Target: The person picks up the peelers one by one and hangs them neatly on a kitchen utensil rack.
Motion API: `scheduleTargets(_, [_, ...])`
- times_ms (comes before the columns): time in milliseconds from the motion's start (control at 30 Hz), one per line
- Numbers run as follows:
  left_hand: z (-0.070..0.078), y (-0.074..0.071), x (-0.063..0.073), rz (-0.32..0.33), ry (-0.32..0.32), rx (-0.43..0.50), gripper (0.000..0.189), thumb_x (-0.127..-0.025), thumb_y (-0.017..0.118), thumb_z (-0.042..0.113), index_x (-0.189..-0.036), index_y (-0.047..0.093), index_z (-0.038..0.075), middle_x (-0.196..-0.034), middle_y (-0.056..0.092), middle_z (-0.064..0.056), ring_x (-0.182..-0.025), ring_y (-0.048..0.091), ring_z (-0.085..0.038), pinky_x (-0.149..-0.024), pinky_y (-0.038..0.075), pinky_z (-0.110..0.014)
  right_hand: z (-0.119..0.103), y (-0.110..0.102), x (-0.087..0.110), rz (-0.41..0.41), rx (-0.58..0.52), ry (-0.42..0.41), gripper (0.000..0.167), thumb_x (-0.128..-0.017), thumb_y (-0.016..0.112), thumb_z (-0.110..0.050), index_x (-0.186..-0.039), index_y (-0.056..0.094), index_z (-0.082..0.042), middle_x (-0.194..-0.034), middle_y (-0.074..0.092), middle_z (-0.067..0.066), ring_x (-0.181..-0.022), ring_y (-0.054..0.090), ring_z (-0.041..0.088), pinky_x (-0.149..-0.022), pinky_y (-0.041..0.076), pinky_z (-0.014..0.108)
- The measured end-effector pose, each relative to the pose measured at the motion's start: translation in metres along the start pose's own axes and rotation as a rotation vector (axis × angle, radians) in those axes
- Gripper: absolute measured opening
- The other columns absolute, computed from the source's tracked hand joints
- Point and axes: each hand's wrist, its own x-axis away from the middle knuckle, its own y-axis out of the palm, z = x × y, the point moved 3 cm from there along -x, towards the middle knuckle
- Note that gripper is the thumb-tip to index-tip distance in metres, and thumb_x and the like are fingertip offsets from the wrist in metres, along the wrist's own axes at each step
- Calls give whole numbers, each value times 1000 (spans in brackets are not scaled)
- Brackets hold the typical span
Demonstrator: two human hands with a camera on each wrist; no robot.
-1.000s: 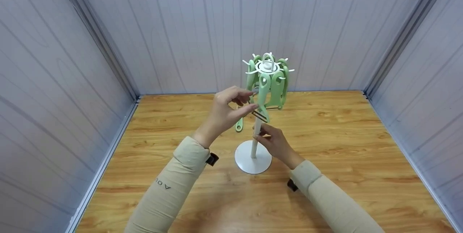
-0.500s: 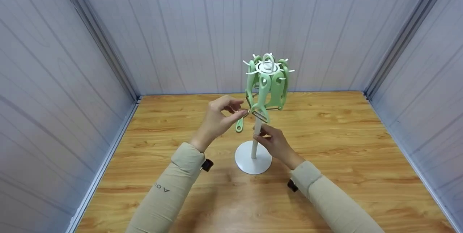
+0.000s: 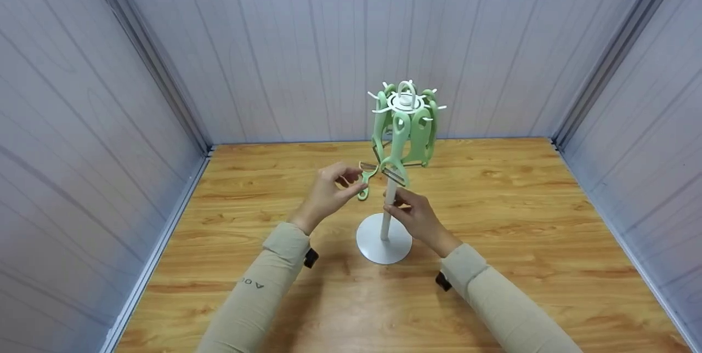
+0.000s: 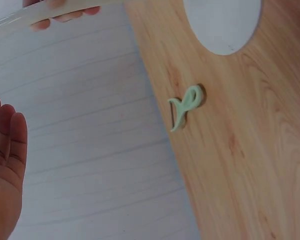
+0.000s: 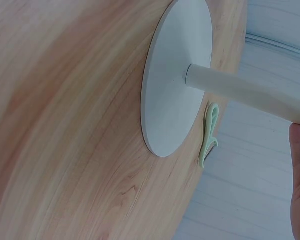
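A white stand [image 3: 384, 254] with a round base stands upright on the wooden table. Around its hooked top hang several green peelers [image 3: 401, 131], blades down. My right hand [image 3: 419, 213] grips the stand's pole [image 5: 240, 90] below them. Left of the pole, my left hand [image 3: 332, 188] is in the air with its fingers loosely bent and nothing in them. One loose green peeler [image 4: 187, 104] lies on the table behind that hand; in the head view the fingertips overlap its outline, while the left wrist view shows the hand apart from it.
Pale panelled walls [image 3: 285, 51] enclose the wooden table [image 3: 493, 221] at the back and both sides. The stand's disc base [image 5: 175, 100] rests near the middle, with the loose peeler between it and the back wall.
My left hand has let go of a hanging peeler's blade end and moved down and left, toward the loose peeler. The right hand and stand have stayed in place.
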Motion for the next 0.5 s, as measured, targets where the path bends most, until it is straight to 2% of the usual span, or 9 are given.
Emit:
scheduleTargets(167, [-21,7,2,-30,-42,-29,22,-94,84,5,-114,78,-4,-100,77,-24,-90,72,-38,-80,63,-62,0,0,0,2,3,-14,27,-107,70,-9,-131,69,1,-115,75,24,-101,71,13,-86,64,29])
scheduleTargets(300, [-33,11,3,-50,-77,-58,22,-95,84,5,-115,78,-4,-102,77,-23,-92,72,-37,-82,63,-58,0,1,1,4,8,-32,26,-107,70,-8,-130,69,3,-114,75,24,-100,72,15,-85,65,30])
scheduleTargets(500, [-51,20,3,-96,-159,-89,23,-96,82,4,-116,77,-5,-107,77,-25,-98,72,-40,-85,63,-53,-1,2,1,7,-6,4,27,-107,70,-8,-131,69,3,-117,74,24,-101,71,17,-86,63,27])
